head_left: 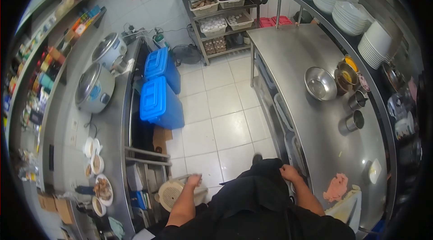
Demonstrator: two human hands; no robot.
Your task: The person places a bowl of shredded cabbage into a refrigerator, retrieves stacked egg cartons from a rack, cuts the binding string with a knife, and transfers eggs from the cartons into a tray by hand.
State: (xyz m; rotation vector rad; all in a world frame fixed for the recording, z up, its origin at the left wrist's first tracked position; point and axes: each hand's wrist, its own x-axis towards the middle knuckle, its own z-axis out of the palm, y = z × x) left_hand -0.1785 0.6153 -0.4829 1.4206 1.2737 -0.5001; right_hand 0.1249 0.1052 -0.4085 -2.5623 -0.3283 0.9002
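My left hand (194, 180) hangs in the air just above the beige plastic stool (172, 194), fingers loosely curled, with nothing visible in it. On the other side, my right hand (289, 173) is closed at the edge of the black apron (252, 186) on my body and appears to grip the cloth. That hand is beside the front edge of the steel worktable (311, 136). On the worktable, nearest to my right arm, lie a crumpled pink cloth (336, 187) and a whitish board or tray (349, 208).
Steel bowl (320, 83), metal cups (354, 121) and stacked white bowls (349, 18) are on the right. Blue lidded bins (158, 100) line the left side of the tiled floor (212, 118). Rice cookers (94, 87) and food plates (103, 190) occupy the left counter. A rack (216, 14) holds eggs.
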